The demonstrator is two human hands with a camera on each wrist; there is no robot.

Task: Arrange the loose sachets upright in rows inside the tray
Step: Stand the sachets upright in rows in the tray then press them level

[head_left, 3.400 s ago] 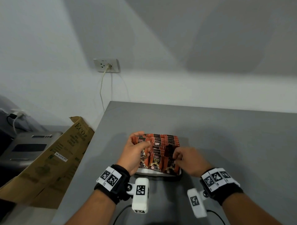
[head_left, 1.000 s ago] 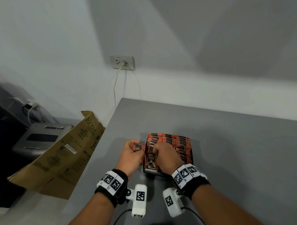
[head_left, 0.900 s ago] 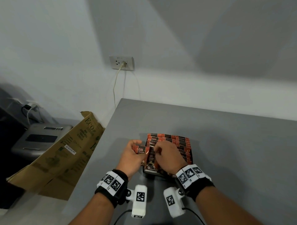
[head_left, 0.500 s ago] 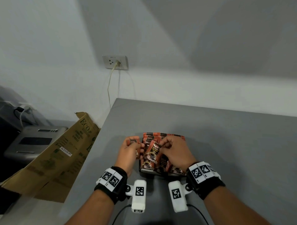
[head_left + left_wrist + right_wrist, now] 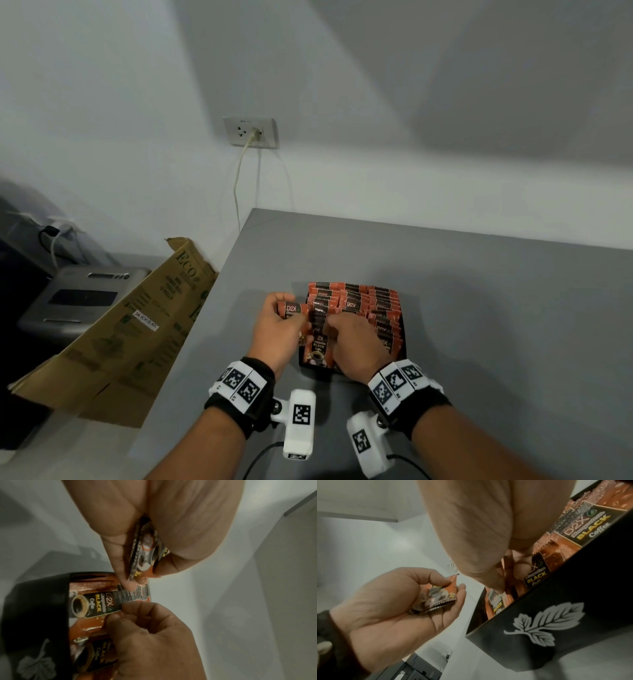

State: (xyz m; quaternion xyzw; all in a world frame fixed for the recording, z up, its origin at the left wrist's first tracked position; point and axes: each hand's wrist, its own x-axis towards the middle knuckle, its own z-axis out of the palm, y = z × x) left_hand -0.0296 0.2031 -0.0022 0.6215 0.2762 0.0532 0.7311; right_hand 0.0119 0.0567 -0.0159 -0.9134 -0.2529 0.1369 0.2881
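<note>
A black tray (image 5: 403,346) with a white leaf print (image 5: 537,623) stands on the grey table, filled with rows of upright orange-and-black coffee sachets (image 5: 376,305). My left hand (image 5: 286,317) hovers just left of the tray and grips a small stack of loose sachets (image 5: 294,309), seen edge-on in the left wrist view (image 5: 145,553). My right hand (image 5: 330,330) reaches over the tray's near-left corner. Its thumb and fingers pinch the top of the front sachet (image 5: 319,347), which stands upright behind the tray wall (image 5: 34,615).
A flattened cardboard box (image 5: 130,329) leans against the table's left edge, with a grey machine (image 5: 78,301) behind it. A wall socket (image 5: 250,132) with a hanging cable sits above the table's far left corner. Bare grey tabletop (image 5: 496,308) stretches to the right of the tray.
My right hand has lowered a tilted sachet into the front of the left row, where it stands upright. The left hand still holds its stack beside the tray.
</note>
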